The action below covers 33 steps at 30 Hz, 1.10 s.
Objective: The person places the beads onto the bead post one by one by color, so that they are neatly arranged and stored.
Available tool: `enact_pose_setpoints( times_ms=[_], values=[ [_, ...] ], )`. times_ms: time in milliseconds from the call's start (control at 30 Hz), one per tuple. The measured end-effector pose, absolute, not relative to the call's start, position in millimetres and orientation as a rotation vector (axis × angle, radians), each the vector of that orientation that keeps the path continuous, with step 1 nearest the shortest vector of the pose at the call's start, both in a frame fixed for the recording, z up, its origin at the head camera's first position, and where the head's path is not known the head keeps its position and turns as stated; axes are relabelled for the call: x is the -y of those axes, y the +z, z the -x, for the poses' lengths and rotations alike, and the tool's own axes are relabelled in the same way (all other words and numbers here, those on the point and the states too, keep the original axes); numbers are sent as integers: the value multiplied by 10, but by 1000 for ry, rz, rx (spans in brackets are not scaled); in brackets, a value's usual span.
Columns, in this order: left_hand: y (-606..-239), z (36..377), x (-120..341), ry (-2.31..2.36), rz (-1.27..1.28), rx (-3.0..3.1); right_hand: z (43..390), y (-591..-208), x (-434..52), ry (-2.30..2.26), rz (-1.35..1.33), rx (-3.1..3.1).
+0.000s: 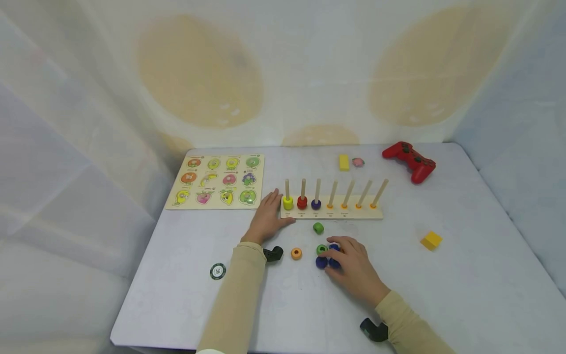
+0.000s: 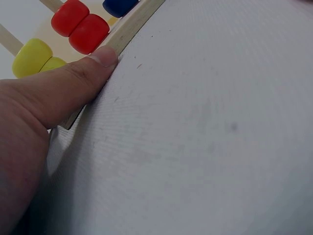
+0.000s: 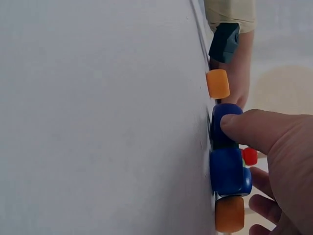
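Observation:
My left hand (image 1: 267, 216) rests against the left end of the wooden peg board (image 1: 353, 215), fingers extended along its side. In the left wrist view the thumb (image 2: 78, 81) presses on its front edge. Yellow beads (image 1: 288, 203), red beads (image 1: 302, 202) and one dark blue bead (image 1: 316, 204) sit on the first three pegs. Over a cluster of beads, my right hand (image 1: 353, 270) pinches a dark blue bead (image 1: 321, 262) between thumb and finger. Beside it are a green bead (image 1: 322, 250) and more blue beads (image 3: 227, 171). An orange bead (image 3: 230, 214) shows beneath the hand.
Another green bead (image 1: 318, 227) and an orange bead (image 1: 296, 253) lie before the board. A fruit puzzle (image 1: 215, 182) and poker chip (image 1: 217, 271) are left. To the right are a yellow block (image 1: 431, 241), red game controller (image 1: 410, 161), yellow piece (image 1: 344, 162) and small pink piece (image 1: 358, 162).

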<state>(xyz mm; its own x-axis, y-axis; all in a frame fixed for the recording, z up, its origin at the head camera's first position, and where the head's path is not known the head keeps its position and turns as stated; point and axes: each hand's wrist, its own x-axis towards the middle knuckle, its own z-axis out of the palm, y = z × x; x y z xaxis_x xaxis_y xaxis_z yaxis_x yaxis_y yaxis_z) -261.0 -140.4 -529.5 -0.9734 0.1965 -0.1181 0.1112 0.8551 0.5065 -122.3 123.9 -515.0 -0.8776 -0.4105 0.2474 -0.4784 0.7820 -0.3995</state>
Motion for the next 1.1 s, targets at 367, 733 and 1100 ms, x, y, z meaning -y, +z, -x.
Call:
enact_pose_setpoints(
  times_ms=[367, 733, 1100],
  values=[
    [-5319, 2607, 1410, 772, -261, -2873, 1285, -5137, -1127, 854, -636, 2942],
    [-5315, 2637, 1414, 772, -271, -2881, 1589, -4728, -1118, 1010, -605, 2836],
    [-5326, 2627, 1415, 775, -256, -2872, 2435, -4052, -1154, 965, -478, 2664]
  ],
)
